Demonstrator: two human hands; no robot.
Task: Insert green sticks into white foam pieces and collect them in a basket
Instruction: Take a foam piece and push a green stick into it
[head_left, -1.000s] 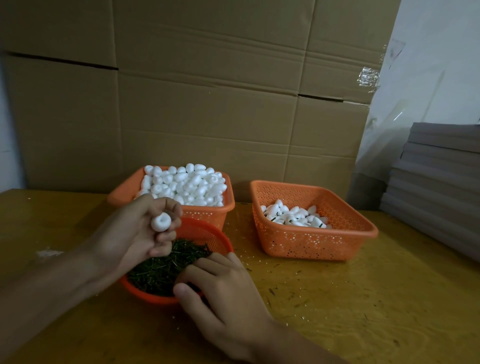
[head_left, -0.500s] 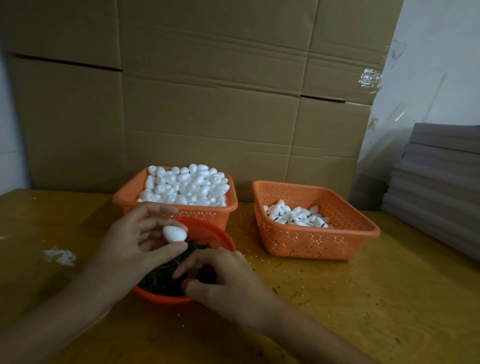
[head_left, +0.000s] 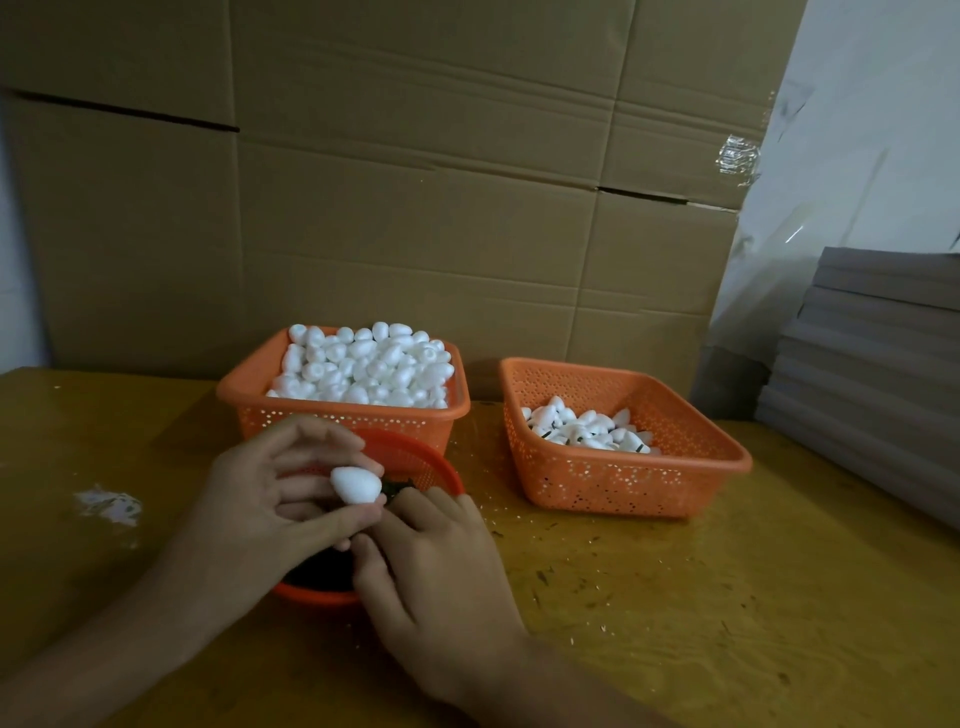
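My left hand (head_left: 270, 493) pinches a white egg-shaped foam piece (head_left: 356, 484) between thumb and fingers, above a round orange bowl (head_left: 415, 457) of green sticks (head_left: 400, 486). My right hand (head_left: 431, 561) lies over the bowl, fingertips curled down among the sticks right under the foam piece; whether it holds a stick is hidden. Behind the bowl stands an orange basket (head_left: 249, 387) heaped with plain foam pieces (head_left: 363, 366). To the right, a second orange basket (head_left: 623, 483) holds several foam pieces with sticks (head_left: 582, 428).
The wooden table (head_left: 727, 597) carries scattered green bits and a white smear (head_left: 106, 504) at left. Cardboard boxes (head_left: 415, 208) form a wall behind the baskets. A stack of grey sheets (head_left: 872, 374) stands at the right edge.
My left hand has lowered the foam piece and turned it toward the bowl. My right hand has slid forward into the sticks, closer to the left hand.
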